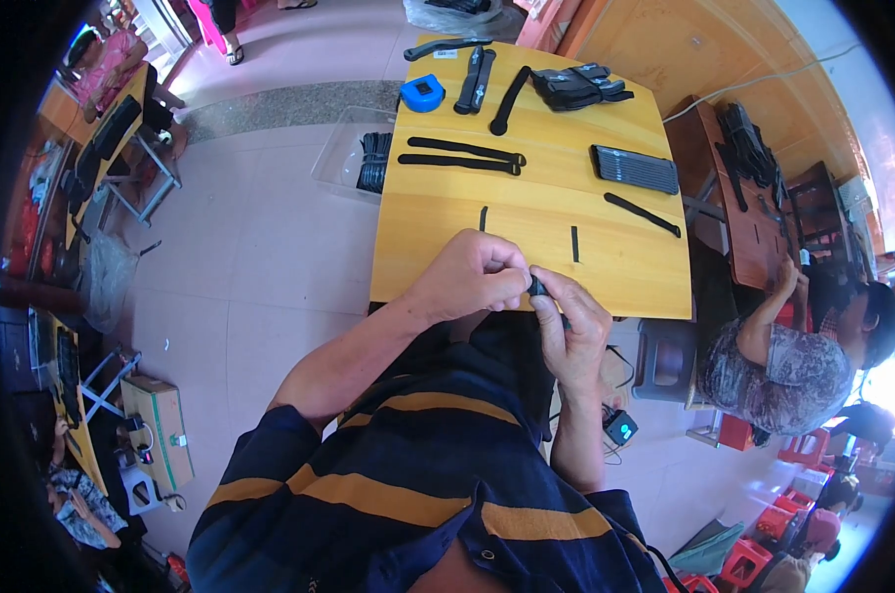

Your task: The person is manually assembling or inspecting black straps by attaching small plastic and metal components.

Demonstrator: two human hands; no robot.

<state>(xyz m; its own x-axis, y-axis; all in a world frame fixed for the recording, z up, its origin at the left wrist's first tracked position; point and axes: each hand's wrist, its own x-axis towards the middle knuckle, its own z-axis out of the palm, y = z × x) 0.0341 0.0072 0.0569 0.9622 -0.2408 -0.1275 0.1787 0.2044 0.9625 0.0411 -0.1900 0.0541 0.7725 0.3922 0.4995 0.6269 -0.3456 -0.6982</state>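
A clear bin (pixel 354 148) holding dark strips is seen on the floor just beside the left edge of the yellow tabletop (pixel 438 227). At the near edge of the tabletop, the left hand (pixel 467 282) is closed, its fingers (pixel 502 272) pinched onto one end of a small black piece (pixel 536 288). The piece is held between both hands, just above the tabletop's front edge, and is mostly hidden; its exact shape cannot be told. It is judged to be light, soft and bendable, like a short strap or elastic, so it is best taken by its ends with the fingertips and kept taut; slipping is a small risk, breakage is not expected. The right hand (pixel 571 331) is curled, its thumb and forefinger pressed onto the other end. Farther back, two short black strips (pixel 574 243), long straps (pixel 462 156), a blue tape measure (pixel 422 93) and a flat bundle (pixel 635 168) are laid out.
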